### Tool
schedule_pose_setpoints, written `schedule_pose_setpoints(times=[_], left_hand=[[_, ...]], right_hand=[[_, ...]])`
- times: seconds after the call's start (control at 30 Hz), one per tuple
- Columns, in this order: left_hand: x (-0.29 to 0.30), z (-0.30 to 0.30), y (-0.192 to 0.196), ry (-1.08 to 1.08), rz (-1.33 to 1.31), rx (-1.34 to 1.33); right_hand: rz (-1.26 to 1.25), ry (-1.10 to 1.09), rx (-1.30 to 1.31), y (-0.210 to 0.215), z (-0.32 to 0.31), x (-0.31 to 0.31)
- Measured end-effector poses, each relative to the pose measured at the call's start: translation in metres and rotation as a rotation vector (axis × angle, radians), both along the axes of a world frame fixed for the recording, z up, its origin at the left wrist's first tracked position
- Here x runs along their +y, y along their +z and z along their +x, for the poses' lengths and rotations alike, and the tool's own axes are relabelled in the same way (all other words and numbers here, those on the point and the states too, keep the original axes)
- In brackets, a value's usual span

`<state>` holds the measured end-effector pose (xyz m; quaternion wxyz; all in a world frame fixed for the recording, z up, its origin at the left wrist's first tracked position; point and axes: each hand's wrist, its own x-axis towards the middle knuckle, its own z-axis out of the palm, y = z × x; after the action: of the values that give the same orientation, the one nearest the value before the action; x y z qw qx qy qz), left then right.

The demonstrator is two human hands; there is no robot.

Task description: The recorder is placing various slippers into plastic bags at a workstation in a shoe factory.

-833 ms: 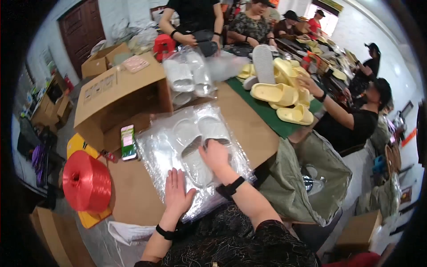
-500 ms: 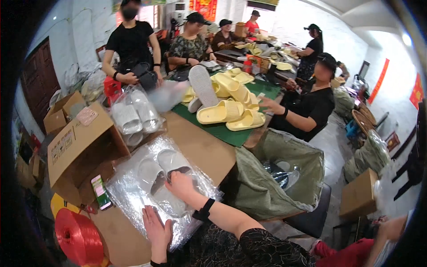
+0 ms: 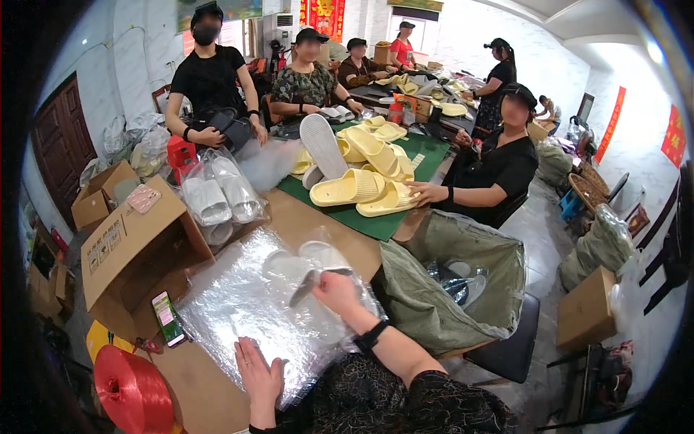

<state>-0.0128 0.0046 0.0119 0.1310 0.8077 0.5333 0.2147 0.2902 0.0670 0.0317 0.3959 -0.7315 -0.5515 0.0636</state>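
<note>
A pair of pale grey slippers (image 3: 285, 269) in a clear plastic bag lies tilted on the table in front of me. My right hand (image 3: 336, 295) is closed at the near slipper's strap, gripping it through the film; the fingertips are partly hidden. Under the pair spreads a stack of shiny clear plastic bags (image 3: 228, 296). My left hand (image 3: 259, 372) rests flat on the stack's near edge, fingers stretched out and holding nothing.
At left stand an open cardboard box (image 3: 144, 231), a phone (image 3: 168, 318) and a red twine roll (image 3: 132, 390). Bagged white slippers (image 3: 224, 189) lie behind. Yellow slippers (image 3: 347, 188) cover a green mat, where a co-worker's hand (image 3: 428, 194) touches one. A green sack bin (image 3: 470, 289) stands right.
My right hand has moved right with the bagged slippers, uncovering more of the bag stack. My left hand stays nearly still. The co-worker at right has lowered a hand onto a yellow slipper.
</note>
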Motion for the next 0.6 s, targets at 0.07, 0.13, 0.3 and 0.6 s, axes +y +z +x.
schedule_pose_setpoints(times=[0.07, 0.13, 0.3, 0.6], left_hand=[[-0.002, -0.002, 0.002, 0.011, -0.007, 0.007], [-0.001, -0.003, 0.004, 0.021, -0.029, 0.010], [-0.001, -0.003, 0.002, 0.019, -0.028, 0.017], [-0.001, -0.003, -0.005, 0.014, -0.008, 0.013]], right_hand=[[0.110, -0.061, 0.056, -0.002, 0.035, -0.027], [0.142, -0.168, 0.209, 0.014, 0.070, -0.065], [0.319, -0.468, 0.412, 0.023, 0.197, -0.147], [-0.083, -0.987, 0.033, -0.055, 0.286, -0.213]])
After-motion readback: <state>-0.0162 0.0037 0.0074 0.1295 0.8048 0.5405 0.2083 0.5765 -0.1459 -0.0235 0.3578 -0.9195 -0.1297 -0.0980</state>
